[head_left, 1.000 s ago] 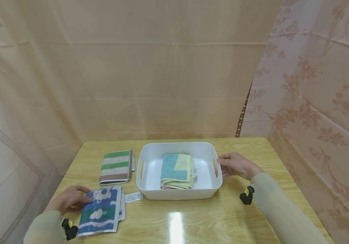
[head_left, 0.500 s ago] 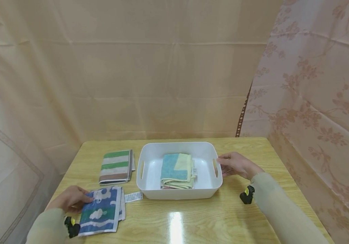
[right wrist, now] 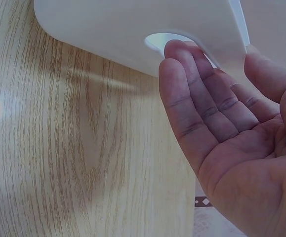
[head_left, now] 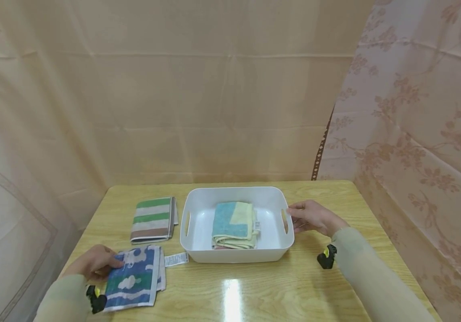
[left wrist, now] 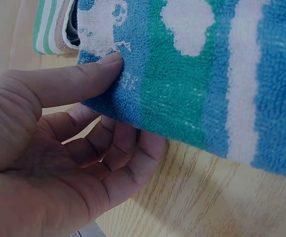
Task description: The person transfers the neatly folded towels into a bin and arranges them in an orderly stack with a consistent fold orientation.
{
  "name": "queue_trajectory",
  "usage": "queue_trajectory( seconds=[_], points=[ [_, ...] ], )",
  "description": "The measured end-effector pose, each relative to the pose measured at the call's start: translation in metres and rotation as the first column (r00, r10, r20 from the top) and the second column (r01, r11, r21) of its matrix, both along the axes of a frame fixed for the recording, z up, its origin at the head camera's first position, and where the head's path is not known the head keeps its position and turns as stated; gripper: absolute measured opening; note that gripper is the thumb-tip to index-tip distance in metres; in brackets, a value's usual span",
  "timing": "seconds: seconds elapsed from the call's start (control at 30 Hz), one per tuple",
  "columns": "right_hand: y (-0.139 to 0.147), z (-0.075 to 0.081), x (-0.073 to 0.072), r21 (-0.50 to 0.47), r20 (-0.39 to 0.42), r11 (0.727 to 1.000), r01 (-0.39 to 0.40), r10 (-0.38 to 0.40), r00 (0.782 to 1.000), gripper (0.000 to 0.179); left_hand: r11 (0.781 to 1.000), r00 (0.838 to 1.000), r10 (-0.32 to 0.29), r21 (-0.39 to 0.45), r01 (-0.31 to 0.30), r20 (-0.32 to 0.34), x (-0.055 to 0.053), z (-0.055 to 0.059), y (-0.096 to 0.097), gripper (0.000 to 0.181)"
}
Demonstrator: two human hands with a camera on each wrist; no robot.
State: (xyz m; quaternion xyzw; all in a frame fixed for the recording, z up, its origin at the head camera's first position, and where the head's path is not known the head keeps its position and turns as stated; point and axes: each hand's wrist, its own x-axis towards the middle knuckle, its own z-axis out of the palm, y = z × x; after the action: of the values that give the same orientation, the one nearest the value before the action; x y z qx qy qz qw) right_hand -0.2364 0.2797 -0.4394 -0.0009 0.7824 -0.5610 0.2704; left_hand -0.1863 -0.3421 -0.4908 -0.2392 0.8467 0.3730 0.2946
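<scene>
The left hand [head_left: 93, 261] pinches the edge of the blue towel [head_left: 135, 279], thumb on top and fingers beneath, at the near left of the surface [head_left: 295, 290]. The right hand [head_left: 313, 218] grips the right wall of the white bin [head_left: 236, 256] by its handle slot. A teal-and-yellow towel [head_left: 232, 223] lies folded inside the bin; the striped towel [head_left: 151, 219] rests left of it, just beyond the blue one.

Soft, even light fills the head view, with white glare [head_left: 232, 300] on the tabletop [head_left: 283, 295] at lower centre. In the left wrist view, dim shadow falls below the fingers [left wrist: 140, 165].
</scene>
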Motion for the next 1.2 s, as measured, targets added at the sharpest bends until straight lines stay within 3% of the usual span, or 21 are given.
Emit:
queue_trajectory(
  seconds=[0.13,0.23,0.5,0.7,0.97,1.2],
  points=[
    [0.0,0.001,0.0,-0.001,0.0,1.0,-0.002,0.002,1.0,0.052,0.999,0.999,-0.036,0.012,0.036,-0.011,0.004,0.007,0.004,0.016],
    [0.0,0.002,0.0,-0.005,0.0,1.0,-0.004,0.004,1.0,0.052,0.997,0.997,-0.071,0.034,0.071,-0.02,0.008,0.011,0.005,0.014],
    [-0.001,0.001,-0.001,0.0,0.003,1.0,0.012,-0.012,1.0,0.051,0.987,0.993,-0.109,0.115,0.115,-0.051,0.015,0.015,0.001,0.031],
    [-0.001,0.001,0.0,0.003,0.003,1.0,0.016,-0.016,1.0,0.051,0.981,0.985,-0.147,0.118,0.156,-0.085,0.014,0.014,0.001,0.03],
    [-0.001,0.0,0.0,0.008,0.0,1.0,0.016,-0.016,1.0,0.053,0.964,0.961,-0.24,0.088,0.252,-0.135,0.009,0.017,0.008,0.028],
    [0.0,-0.001,0.001,0.006,-0.004,1.0,0.016,-0.016,1.0,0.053,0.95,0.938,-0.281,0.076,0.301,-0.204,0.011,0.024,0.017,0.023]
  ],
)
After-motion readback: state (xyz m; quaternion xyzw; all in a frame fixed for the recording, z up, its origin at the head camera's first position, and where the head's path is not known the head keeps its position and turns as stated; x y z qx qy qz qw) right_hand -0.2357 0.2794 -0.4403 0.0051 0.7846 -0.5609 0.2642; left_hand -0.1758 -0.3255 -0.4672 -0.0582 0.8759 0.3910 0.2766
